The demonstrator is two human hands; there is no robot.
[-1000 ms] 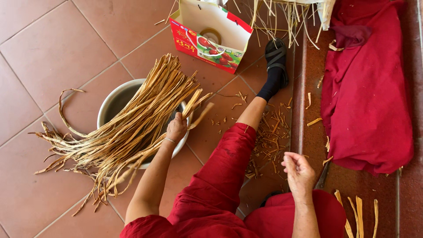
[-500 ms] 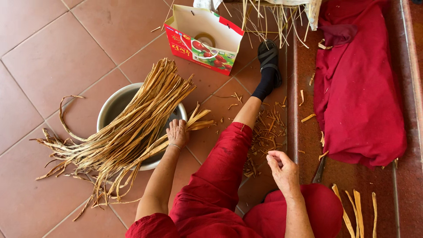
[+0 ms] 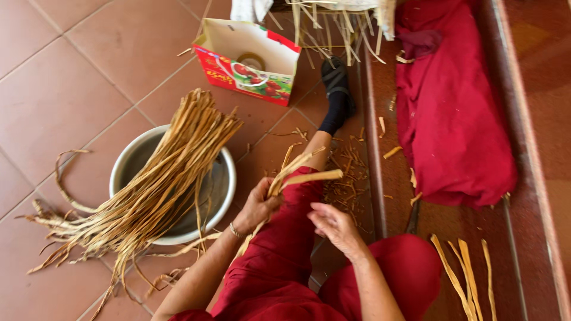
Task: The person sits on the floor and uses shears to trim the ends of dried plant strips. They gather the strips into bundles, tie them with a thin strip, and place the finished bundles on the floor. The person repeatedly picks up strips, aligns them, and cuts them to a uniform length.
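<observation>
Near the centre of the frame, just below the middle, the person's left hand (image 3: 259, 205) is curled shut around a few flat, pale tan strips (image 3: 300, 173), dry and fibrous, whose stiff ends fan up and to the right over a red trouser leg (image 3: 279, 249). The right hand (image 3: 333, 226) sits just beside it to the lower right, fingers loosely bent and half open, their tips close to the strips; whether they actually touch cannot be told. A thin bracelet (image 3: 235, 230) rings the left wrist. In the left half of the frame a large bundle of the same long, ribbon-like strips (image 3: 160, 190) lies slanting across a round, shiny metal basin (image 3: 223, 196), its frayed, curling ends spilling onto the smooth terracotta floor tiles (image 3: 65, 89) at lower left. Short chips and splinters (image 3: 348, 178) litter the tiles right of centre, beside the person's outstretched leg ending in a black sock (image 3: 336, 95). At top centre stands an open cardboard box (image 3: 250, 59), red outside with printed pictures and plain white within. A soft, crumpled red cloth (image 3: 452, 113) is heaped on the raised ledge at upper right, and several more flat strips (image 3: 464, 279) lie on that ledge at lower right.
</observation>
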